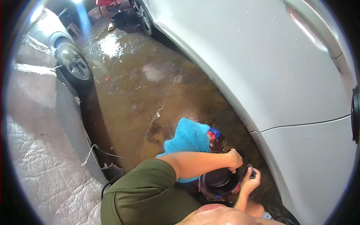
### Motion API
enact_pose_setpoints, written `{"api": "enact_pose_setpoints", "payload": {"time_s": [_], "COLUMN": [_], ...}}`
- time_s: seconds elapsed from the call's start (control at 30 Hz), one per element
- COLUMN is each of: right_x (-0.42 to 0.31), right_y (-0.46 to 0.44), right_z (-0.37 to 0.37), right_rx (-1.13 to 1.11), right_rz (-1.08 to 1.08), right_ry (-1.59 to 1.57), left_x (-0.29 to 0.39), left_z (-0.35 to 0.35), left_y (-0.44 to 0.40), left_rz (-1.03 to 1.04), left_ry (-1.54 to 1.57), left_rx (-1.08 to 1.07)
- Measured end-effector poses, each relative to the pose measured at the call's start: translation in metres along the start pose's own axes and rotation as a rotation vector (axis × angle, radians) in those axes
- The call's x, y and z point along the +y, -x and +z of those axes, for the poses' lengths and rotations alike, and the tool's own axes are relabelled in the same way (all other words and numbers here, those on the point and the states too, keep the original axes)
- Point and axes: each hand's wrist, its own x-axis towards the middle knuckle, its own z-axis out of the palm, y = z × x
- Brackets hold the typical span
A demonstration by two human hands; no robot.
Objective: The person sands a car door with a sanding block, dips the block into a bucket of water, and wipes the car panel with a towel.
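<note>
My left hand reaches across from the olive sleeve and is closed above the far rim of a black bucket. Whatever it grips, if anything, is hidden from this angle. Close by on the right, my right hand curls its fingers around a small dark object, whose kind I cannot make out. A bright blue towel is draped beyond my left forearm, with a blue and red item of footwear showing past its edge.
A silver car stands along the right side. On the left are a crinkled silvery cover and another car's wheel. Wet brown ground lies between. Far off, a person's leg shows beside a dark bucket.
</note>
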Motion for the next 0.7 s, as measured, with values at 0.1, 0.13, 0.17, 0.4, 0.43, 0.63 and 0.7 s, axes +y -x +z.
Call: {"api": "enact_pose_setpoints", "payload": {"time_s": [0.1,0.13,0.17,0.4,0.43,0.63,0.7], "right_x": [0.147,0.156,0.164,0.327,0.309,0.26,0.257], "right_y": [0.05,0.068,0.083,0.168,0.165,0.151,0.145], "right_z": [0.075,0.094,0.108,0.181,0.173,0.142,0.135], "right_rx": [-0.248,-0.419,-0.568,-0.826,-0.751,-0.354,-0.274], "right_rz": [-0.037,0.176,0.376,0.23,0.349,0.533,0.544], "right_ry": [0.022,-0.08,-0.025,0.567,0.49,0.206,0.14], "left_x": [0.004,0.005,0.006,0.01,0.008,0.014,0.022], "left_z": [0.022,0.026,0.03,0.029,0.029,0.028,0.028], "left_y": [0.01,0.015,0.02,0.022,0.02,0.006,0.0], "left_rz": [-0.007,-0.012,-0.014,-0.069,-0.07,0.019,0.037], "left_ry": [0.01,-0.001,-0.013,-0.045,-0.054,-0.049,-0.077], "left_rx": [-0.02,-0.026,-0.033,-0.04,-0.048,-0.065,-0.071]}}
